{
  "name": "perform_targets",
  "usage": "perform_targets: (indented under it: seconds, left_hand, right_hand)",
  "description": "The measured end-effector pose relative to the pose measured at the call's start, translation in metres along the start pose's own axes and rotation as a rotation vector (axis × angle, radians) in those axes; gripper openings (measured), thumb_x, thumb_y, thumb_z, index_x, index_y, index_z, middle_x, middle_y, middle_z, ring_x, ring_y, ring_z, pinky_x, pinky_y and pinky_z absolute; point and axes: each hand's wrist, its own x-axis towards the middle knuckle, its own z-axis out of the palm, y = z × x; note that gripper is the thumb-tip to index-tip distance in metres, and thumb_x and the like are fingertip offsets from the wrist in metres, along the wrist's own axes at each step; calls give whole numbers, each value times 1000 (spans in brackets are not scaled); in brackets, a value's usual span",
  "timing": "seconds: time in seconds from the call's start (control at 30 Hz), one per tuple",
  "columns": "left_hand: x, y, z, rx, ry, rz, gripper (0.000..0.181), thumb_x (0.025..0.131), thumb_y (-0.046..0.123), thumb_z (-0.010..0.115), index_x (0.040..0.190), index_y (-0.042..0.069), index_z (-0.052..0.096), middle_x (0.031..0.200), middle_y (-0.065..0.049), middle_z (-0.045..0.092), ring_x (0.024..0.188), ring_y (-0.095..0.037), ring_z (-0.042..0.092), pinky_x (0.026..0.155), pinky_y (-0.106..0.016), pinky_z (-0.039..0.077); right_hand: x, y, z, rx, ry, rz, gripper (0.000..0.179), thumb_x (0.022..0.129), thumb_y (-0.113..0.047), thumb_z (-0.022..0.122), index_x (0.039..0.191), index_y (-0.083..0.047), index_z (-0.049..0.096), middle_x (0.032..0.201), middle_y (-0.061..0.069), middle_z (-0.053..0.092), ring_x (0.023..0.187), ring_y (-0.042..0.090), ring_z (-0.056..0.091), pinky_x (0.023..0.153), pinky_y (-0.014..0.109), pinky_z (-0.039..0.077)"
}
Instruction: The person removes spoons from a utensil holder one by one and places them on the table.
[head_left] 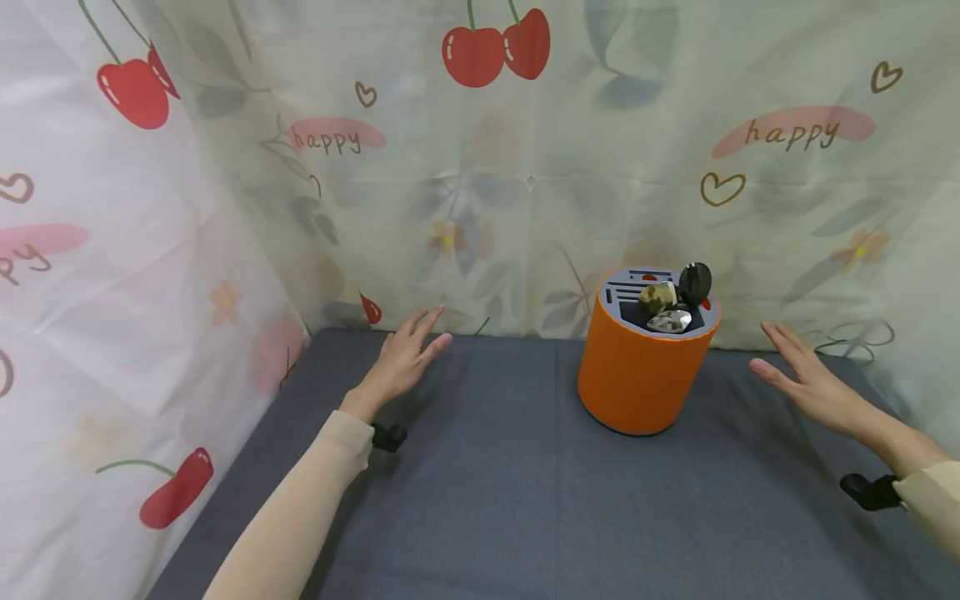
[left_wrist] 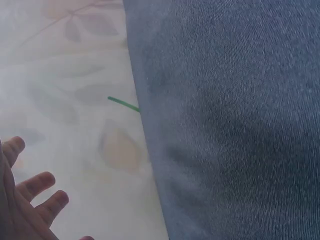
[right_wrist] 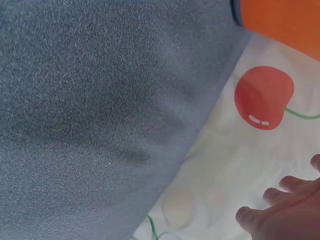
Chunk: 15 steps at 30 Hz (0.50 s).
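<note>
My left hand [head_left: 396,363] and right hand [head_left: 819,390]: fingers extended, both holding nothing. Orange cylindrical holder [head_left: 643,379] stands on grey cloth [head_left: 487,492] between them, nearer my right.

Between left grip [head_left: 397,362] and right grip [head_left: 813,383], nearer the latter: holder [head_left: 645,379] on table [head_left: 480,492], objects [head_left: 657,298] inside; cloth [head_left: 525,167] beyond.

Light's coming in soft and pretty even, with the pale cloth on the left [head_left: 135,350] glowing brightest. Fuzzy shadows are spreading across the dark worktop [head_left: 480,508] near both hands [head_left: 399,364] [head_left: 813,387], and the silvery piece [head_left: 670,322] is catching glints. Wrist shots are looking softer, the cloth print [left_wrist: 120,152] going hazy.
</note>
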Motion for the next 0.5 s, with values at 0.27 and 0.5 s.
perform_targets:
  seconds: [0.27,0.5]
  left_hand:
    - [-1,13,6,-31,5,50,69,110,54,41,168,25,21,171,-18,17,155,-42,22,119,-71,16]
    - [-3,24,11,-59,6,96,71,109,55,43,169,27,18,172,-11,17,154,-41,26,118,-68,25]
  right_hand:
    - [-7,1,4,21,21,-29,77,114,-31,42,167,-13,-10,168,28,-19,151,56,-20,104,87,2]
    - [-13,-4,8,37,29,-42,80,113,-31,46,167,-17,-12,169,26,-19,151,55,-18,104,87,5]
